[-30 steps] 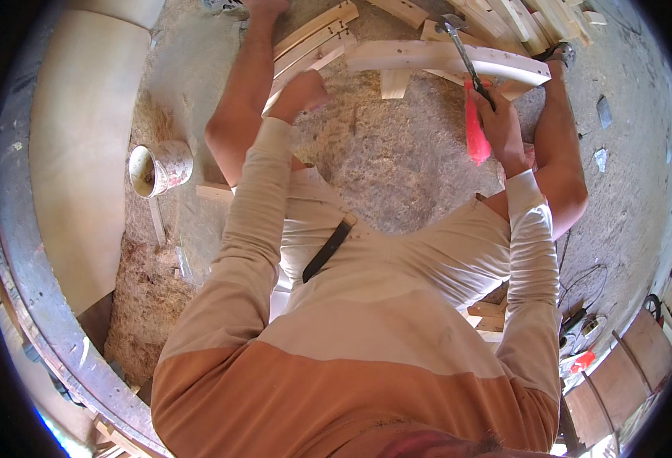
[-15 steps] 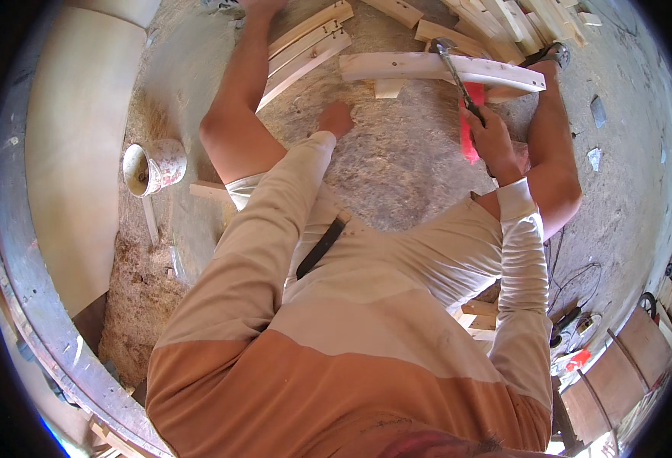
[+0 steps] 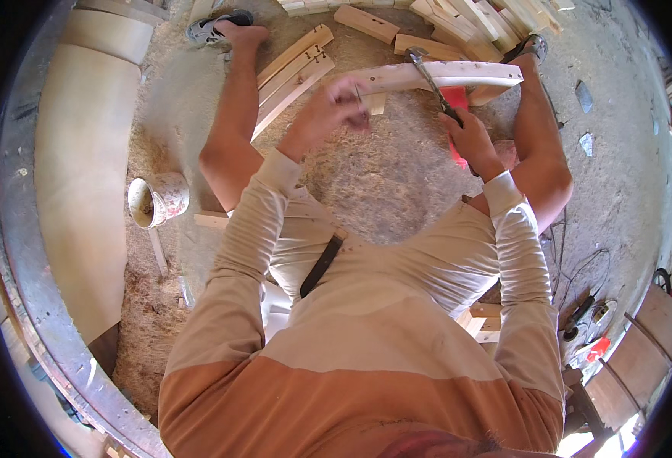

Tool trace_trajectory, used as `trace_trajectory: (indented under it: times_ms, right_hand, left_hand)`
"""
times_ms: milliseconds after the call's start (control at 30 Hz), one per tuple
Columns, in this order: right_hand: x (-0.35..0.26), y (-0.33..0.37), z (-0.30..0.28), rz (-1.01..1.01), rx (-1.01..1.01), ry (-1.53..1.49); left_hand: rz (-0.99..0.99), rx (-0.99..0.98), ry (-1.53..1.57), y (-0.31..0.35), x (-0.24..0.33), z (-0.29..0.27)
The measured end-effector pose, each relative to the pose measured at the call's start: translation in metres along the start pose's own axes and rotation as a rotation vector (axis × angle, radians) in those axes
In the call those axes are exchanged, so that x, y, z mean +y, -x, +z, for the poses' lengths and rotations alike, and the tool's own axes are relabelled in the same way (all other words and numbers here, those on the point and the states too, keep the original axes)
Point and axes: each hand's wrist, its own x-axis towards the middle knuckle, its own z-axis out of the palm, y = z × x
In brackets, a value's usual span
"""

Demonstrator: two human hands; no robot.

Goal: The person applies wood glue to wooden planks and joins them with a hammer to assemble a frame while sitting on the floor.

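"Dusty floor point(image 3: 397, 179) all round, with a pale wooden sheet point(image 3: 84, 168) along the left. What's ahead of the person?"

"1 long pale beam point(image 3: 477, 74), lying crosswise, its right end just beside the right shin point(image 3: 534, 114). Smaller, off to the left, sits a bucket point(image 3: 173, 195)."

"And the hands?"

"The right hand point(image 3: 473, 143) has its fingers wrapped round a hammer point(image 3: 430, 79), which crosses over the beam. I can't tell whether they touch."

"What's just changed?"

"About 0.5 seconds ago the left hand point(image 3: 322, 118) was over the floor, apart from the beam. Now it's up by the beam's left end, so I'd judge both hands are on the same piece of work."

"Holding anything?"

"Its fingers are blurred. Some thin sliver point(image 3: 358, 94), maybe a nail, shows beside them, but whether they grip it I can't tell."
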Motion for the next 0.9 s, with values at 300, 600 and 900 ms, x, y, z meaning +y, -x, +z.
trace_trajectory:
  times_ms: [300, 600, 900]
  right_hand:
    - [0.006, 0.005, 0.005, -0.068, 0.077, 0.020]
    - [0.000, 0.007, 0.009, 0.030, 0.043, -0.064]
    - [-0.048, 0.047, 0.014, -0.088, 0.124, -0.310]
  left_hand:
    - [0.447, 0.285, -0.787, -0.027, -0.009, -0.046]
    - [0.638, 0.169, -1.012, -0.027, -0.021, -0.054]
    - [0.798, 0.203, -0.996, -0.029, -0.037, -0.058]
